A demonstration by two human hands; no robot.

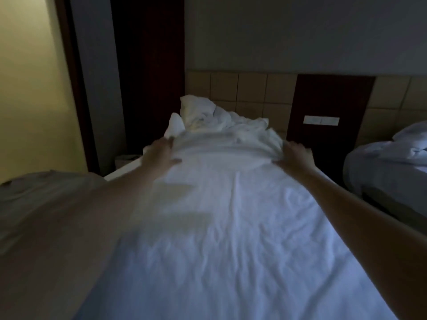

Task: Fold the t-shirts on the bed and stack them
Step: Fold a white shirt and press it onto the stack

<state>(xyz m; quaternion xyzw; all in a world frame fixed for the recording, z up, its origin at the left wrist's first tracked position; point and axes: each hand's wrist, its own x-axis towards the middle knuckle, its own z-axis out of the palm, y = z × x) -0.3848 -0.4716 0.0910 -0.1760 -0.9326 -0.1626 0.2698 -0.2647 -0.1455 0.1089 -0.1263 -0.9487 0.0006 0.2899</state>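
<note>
A white t-shirt [227, 146] lies across the far half of the bed [231, 239], blurred and bunched along its near edge. My left hand [161, 155] grips that edge at the shirt's left side. On the right side, my right hand [292, 155] pinches the same edge. Both arms stretch forward over the white sheet. Behind the shirt sits a crumpled heap of white fabric [208, 116]; whether it is more t-shirts or bedding I cannot tell.
A tan padded headboard [249, 91] stands behind the bed. To the right is a second bed [388, 172] with rumpled bedding. A dark wood panel with a white switch plate [321, 120] sits between them. A yellow wall [30, 88] is at left.
</note>
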